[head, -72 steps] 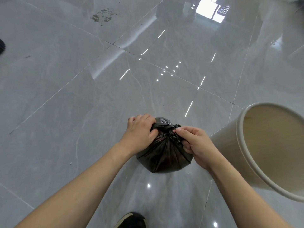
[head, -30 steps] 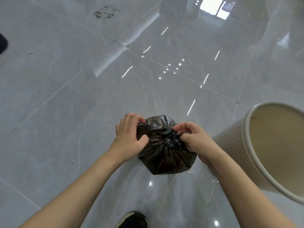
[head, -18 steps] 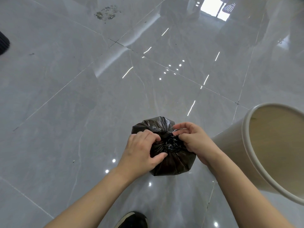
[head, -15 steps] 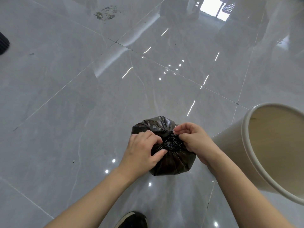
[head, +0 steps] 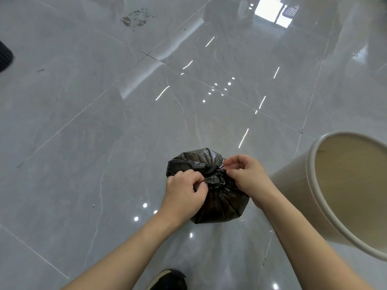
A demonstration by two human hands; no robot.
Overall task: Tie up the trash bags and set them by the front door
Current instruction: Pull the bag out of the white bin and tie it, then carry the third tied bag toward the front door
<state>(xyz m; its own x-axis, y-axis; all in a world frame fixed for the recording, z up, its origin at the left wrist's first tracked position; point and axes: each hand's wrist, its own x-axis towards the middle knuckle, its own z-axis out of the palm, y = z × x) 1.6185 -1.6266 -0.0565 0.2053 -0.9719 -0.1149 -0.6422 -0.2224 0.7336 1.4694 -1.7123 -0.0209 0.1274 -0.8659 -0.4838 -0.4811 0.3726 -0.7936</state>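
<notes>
Trash bag (head: pixel 217 197) sat between both hands, knot upward. Left hand (head: pixel 184 191) pinched plastic at 9 o'clock; right hand (head: pixel 247 174) pinched at 3 o'clock.

A small black trash bag (head: pixel 217 197) hung bunched into a rounded bundle over the glossy grey floor, its plastic shiny and creased. Its gathered neck was twisted into a knot on top, folds fanning down from it. It was near, right of centre, just left of a cream bin.
</notes>
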